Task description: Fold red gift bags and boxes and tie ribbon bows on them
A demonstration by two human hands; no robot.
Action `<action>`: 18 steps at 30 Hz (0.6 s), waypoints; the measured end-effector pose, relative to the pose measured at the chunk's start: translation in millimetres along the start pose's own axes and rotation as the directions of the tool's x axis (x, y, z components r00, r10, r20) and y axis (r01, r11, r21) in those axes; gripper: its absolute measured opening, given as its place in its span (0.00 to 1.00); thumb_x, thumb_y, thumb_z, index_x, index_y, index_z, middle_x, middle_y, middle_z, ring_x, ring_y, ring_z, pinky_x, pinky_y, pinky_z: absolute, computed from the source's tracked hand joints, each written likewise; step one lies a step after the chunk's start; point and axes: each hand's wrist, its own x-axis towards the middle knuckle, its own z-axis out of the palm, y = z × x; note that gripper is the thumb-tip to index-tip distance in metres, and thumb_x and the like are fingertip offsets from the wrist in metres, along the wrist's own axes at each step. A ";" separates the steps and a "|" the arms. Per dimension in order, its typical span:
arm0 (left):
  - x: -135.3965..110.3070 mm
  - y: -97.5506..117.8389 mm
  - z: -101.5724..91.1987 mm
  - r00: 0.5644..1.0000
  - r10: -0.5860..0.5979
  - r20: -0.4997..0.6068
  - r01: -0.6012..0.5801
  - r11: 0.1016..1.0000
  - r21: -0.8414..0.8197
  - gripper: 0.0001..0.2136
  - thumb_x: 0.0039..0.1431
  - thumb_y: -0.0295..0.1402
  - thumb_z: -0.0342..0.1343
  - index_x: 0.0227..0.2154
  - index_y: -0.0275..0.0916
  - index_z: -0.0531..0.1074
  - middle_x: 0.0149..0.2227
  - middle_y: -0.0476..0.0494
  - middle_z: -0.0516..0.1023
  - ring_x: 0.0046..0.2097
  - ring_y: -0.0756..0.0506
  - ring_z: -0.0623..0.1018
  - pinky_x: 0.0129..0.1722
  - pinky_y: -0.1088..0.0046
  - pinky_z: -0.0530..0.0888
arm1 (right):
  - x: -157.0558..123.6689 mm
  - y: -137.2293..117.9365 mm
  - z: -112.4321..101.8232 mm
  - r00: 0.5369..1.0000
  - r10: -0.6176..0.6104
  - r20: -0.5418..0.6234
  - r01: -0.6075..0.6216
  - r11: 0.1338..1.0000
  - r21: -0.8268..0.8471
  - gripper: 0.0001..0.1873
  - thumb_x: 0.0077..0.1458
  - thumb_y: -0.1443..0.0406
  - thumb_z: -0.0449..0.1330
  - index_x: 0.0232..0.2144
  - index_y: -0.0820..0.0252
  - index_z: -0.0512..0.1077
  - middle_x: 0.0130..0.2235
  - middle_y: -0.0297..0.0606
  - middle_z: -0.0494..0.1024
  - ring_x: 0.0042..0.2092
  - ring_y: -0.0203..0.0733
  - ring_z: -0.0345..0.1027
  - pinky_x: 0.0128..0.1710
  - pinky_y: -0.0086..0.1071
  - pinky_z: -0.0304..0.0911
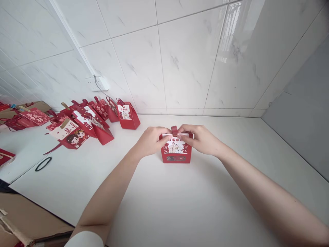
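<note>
A red gift box (176, 148) stands upright on the white table, with a printed couple on its white front panel and a small clear window low down. A dark red strap (174, 130) loops up from the middle of its top edge. My left hand (155, 140) pinches the top edge left of the strap, thumb in front and fingers behind. On the other side of the strap, my right hand (202, 140) grips the same edge in a like way. The box's back and the tips of the rear fingers are hidden.
Several red gift boxes (95, 121) stand and lean together at the left, one box (128, 116) near the wall. A dark green ring (43, 164) lies on the table (144, 202). A cardboard carton (28, 216) is at lower left; a wall socket (97, 83) has a cable.
</note>
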 end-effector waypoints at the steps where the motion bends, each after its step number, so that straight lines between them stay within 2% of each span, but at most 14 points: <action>1: -0.2 0.2 -0.1 1.000 -0.012 0.003 0.012 1.000 -0.022 0.12 0.61 0.36 0.49 0.30 0.39 0.75 0.32 0.48 0.78 0.29 0.51 0.70 0.27 0.76 0.64 | -0.2 -0.2 -0.1 1.000 -0.001 -0.003 0.001 1.000 -0.005 0.07 0.59 0.62 0.53 0.34 0.55 0.71 0.33 0.31 0.76 0.31 0.35 0.66 0.30 0.29 0.59; 6: -1.0 2.6 -2.8 0.999 -0.029 0.020 0.030 0.997 -0.075 0.10 0.58 0.35 0.50 0.33 0.39 0.76 0.34 0.49 0.79 0.31 0.51 0.72 0.28 0.76 0.66 | -2.1 -2.5 -2.0 1.000 -0.013 -0.009 0.012 0.997 -0.081 0.08 0.58 0.63 0.53 0.34 0.54 0.72 0.31 0.31 0.76 0.29 0.36 0.65 0.28 0.30 0.58; 10: -1.2 4.8 -3.9 0.998 -0.031 0.055 0.037 0.993 -0.116 0.10 0.57 0.36 0.52 0.37 0.40 0.76 0.35 0.49 0.79 0.33 0.49 0.75 0.30 0.76 0.68 | -3.3 -2.7 -4.2 0.999 -0.033 -0.003 0.033 0.997 -0.069 0.07 0.57 0.64 0.54 0.36 0.54 0.71 0.35 0.33 0.77 0.32 0.38 0.69 0.29 0.31 0.60; 14: 0.6 1.4 0.0 0.999 -0.043 0.009 0.044 0.986 -0.163 0.10 0.56 0.38 0.55 0.37 0.40 0.76 0.37 0.49 0.79 0.36 0.49 0.76 0.32 0.76 0.69 | -1.6 0.6 -4.6 0.991 -0.112 -0.075 0.107 0.992 -0.062 0.05 0.56 0.64 0.56 0.37 0.54 0.69 0.40 0.35 0.77 0.38 0.40 0.70 0.35 0.34 0.64; 18: 4.6 -5.4 6.0 0.995 -0.093 -0.040 0.082 0.972 -0.220 0.13 0.56 0.43 0.55 0.33 0.39 0.77 0.33 0.48 0.79 0.34 0.49 0.75 0.30 0.76 0.67 | 0.3 3.7 -2.0 0.981 -0.166 -0.102 0.159 0.984 -0.075 0.05 0.57 0.64 0.55 0.37 0.54 0.70 0.43 0.37 0.77 0.40 0.42 0.71 0.34 0.34 0.65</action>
